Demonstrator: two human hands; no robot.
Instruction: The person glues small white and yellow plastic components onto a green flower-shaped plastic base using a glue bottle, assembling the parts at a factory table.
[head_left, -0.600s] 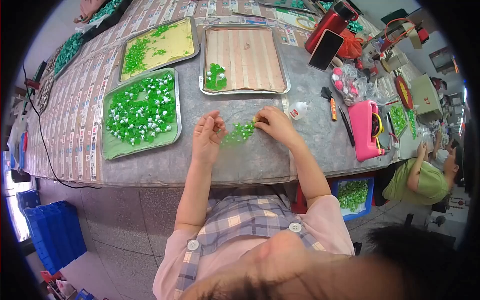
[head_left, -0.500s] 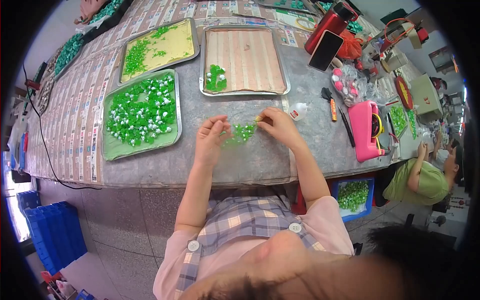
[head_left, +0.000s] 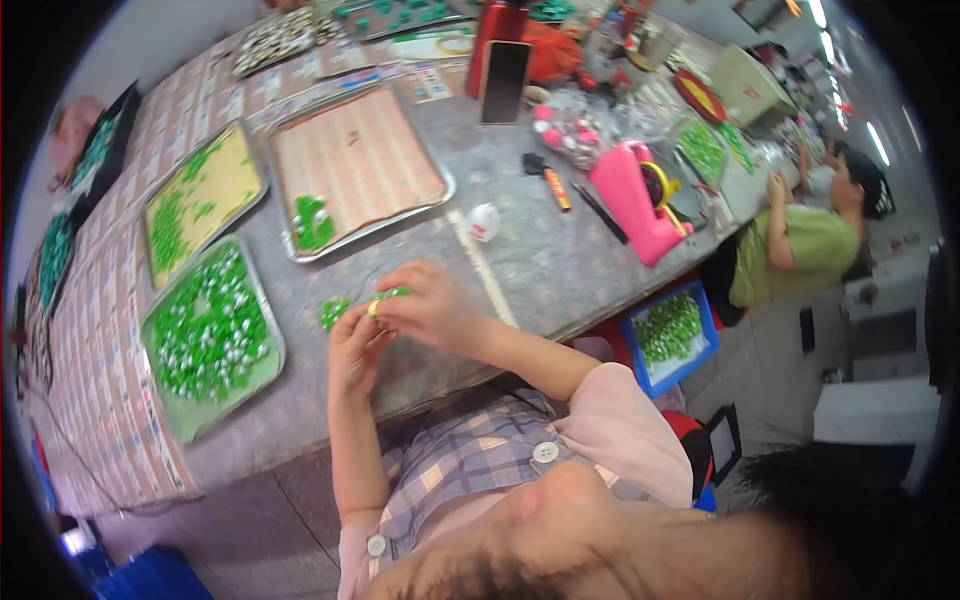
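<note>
- Closest to me, the person's left hand [head_left: 352, 345] is curled in, fingertips pinched onto one end of a small green piece [head_left: 385, 296] held just above the grey tabletop [head_left: 560, 260].
- The right hand [head_left: 432, 305] meets it from the other side, fingers closed round the same green piece, so both hands grip one small thing between them. Whether it is one part or two being joined, I cannot tell; it is too small.
- To do this well, I'd judge the grip should stay at the fingertips, with the hands close over the table so a slip drops the piece only a short way.
- Just beside the left hand lies a little heap of green pieces [head_left: 332, 312] on the table, near enough to pick from without stretching.
- Further left, a tray of green and silvery pieces [head_left: 205, 330] sits near the table edge; it could be knocked by an elbow, so the left forearm is best kept tucked in.
- Beyond the hands, a striped metal tray [head_left: 360, 165] holds a small green cluster in its near corner.
- Far right, another person in a green top [head_left: 800, 245] works apart.
</note>
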